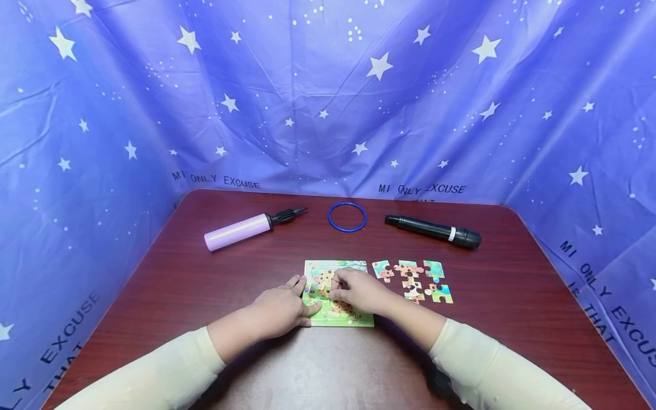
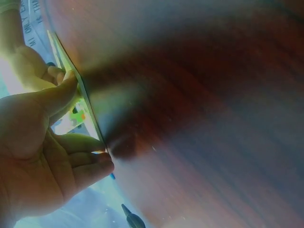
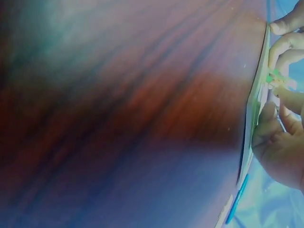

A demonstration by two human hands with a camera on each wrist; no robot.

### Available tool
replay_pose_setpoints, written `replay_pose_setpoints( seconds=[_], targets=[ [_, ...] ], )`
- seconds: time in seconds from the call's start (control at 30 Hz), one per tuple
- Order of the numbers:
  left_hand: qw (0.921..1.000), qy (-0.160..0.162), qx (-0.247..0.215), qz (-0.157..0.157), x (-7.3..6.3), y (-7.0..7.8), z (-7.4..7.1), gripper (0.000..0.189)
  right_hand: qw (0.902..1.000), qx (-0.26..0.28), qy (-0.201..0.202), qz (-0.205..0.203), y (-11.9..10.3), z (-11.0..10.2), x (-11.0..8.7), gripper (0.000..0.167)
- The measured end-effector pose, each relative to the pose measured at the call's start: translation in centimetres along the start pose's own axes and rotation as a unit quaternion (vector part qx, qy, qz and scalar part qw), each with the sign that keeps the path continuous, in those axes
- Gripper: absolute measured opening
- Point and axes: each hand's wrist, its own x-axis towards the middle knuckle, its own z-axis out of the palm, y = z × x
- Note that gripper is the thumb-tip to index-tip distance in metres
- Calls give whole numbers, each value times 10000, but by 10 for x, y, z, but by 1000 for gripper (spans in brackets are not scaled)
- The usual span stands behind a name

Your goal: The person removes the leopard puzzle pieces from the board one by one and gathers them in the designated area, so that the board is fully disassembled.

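A square jigsaw puzzle board (image 1: 328, 320) with a green border and a spotted cartoon animal lies on the table before me. My left hand (image 1: 281, 307) rests at its left side, thumb and fingers extended and touching the board. In the left wrist view, that hand (image 2: 42, 147) has its thumb over the board's edge. Above the board's middle, my right hand (image 1: 361, 291) pinches a puzzle piece (image 3: 277, 78) between thumb and fingertips; the fingers partly hide it. Several loose puzzle pieces (image 1: 409, 267) lie to the right of the board, some joined or touching.
On the dark red wooden table (image 1: 169, 285), a lilac hand pump (image 1: 238, 232) with a black nozzle lies at the back left. A blue ring (image 1: 347, 230) lies at the back middle, a black microphone-like stick (image 1: 430, 229) at the back right. Starry purple cloth (image 1: 307, 85) surrounds the table.
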Motion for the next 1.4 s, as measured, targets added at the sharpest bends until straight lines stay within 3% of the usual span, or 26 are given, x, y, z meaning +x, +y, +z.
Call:
replay_pose_setpoints(
  seconds=[0.17, 0.33, 0.47, 0.6, 0.73, 0.93, 1.4],
  targets=[
    [10000, 32, -22, -1, 0, 0, 0, 43, 9972, 743, -21, -23, 5, -11, -1, 10],
    [10000, 59, 34, 15, 0, 0, 1, 43, 9865, 1609, 180, 241, 16, -39, -11, 8],
    [10000, 16, 59, -3, 1, 0, 1, 44, 9802, 1858, 311, 618, 31, -59, -26, 8],
    [10000, -54, 9, -35, 1, 1, -1, 44, 9730, 2047, 152, 1055, 49, -69, -43, 9],
    [9999, -109, -15, -70, 1, 1, -1, 45, 9713, 1978, -116, 1314, 67, -72, -56, 9],
    [9999, -125, 56, -52, 2, 2, -2, 45, 9809, 1446, -202, 1285, 82, -70, -63, 8],
    [9993, 87, 303, 201, 0, 1, 1, 45, 9852, 747, -263, 1519, 78, -67, -61, 14]
  ],
)
